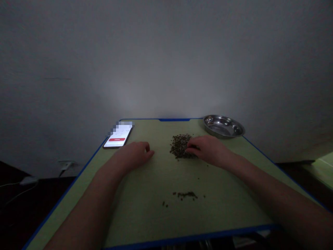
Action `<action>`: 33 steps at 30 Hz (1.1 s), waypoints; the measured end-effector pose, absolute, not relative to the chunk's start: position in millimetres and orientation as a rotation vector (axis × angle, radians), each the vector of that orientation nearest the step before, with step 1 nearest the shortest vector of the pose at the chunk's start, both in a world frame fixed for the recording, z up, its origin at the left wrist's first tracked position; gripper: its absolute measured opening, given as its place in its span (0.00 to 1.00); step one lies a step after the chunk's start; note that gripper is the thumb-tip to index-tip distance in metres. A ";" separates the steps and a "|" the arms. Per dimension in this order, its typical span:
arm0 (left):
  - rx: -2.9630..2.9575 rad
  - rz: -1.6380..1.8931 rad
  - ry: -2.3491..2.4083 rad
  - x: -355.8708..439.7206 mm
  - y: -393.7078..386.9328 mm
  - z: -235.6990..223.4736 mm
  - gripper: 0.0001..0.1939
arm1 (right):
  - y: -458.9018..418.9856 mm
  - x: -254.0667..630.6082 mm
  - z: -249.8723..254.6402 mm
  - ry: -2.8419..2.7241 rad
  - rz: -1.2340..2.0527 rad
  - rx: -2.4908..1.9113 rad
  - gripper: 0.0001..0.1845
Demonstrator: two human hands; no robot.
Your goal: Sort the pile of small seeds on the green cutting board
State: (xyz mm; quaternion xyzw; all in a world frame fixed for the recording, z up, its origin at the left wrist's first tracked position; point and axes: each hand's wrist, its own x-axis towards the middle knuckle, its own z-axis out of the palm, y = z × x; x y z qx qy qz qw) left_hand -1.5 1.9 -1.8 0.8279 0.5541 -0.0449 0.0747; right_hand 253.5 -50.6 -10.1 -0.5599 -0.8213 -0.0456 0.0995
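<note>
A pile of small dark grains (179,146), perhaps seeds or dried beans, lies spread on the light green table. At its right edge is my right hand (204,147), thumb and fingers pinched together and touching the pile; whatever is between the fingertips is too small to make out. My left hand (139,152) rests on the tabletop to the left of the pile, fingers curled in and thumb slightly apart, with nothing visible in it. Nearer to me lies a smaller scatter of the same grains (187,195), with a few strays around it.
A shallow stainless steel bowl (223,126) stands at the table's back right corner. On the back left lies a phone (118,135) with its screen lit. The blue-edged table (145,215) meets a grey wall behind. A plug with cables (67,166) is at the lower left.
</note>
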 end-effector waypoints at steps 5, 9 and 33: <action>2.482 -0.128 1.667 -1.4 1.6 -1.5 0.23 | -59.6 257.5 -5.3 -2.449 0.045 -1.621 0.10; 2.480 -0.125 1.661 -1.9 1.1 -1.4 0.23 | -64.0 263.7 -6.3 -2.438 0.120 -1.615 0.09; 2.482 -0.141 1.671 -1.5 0.5 -2.0 0.23 | -67.9 278.5 -8.7 -2.312 0.290 -1.645 0.11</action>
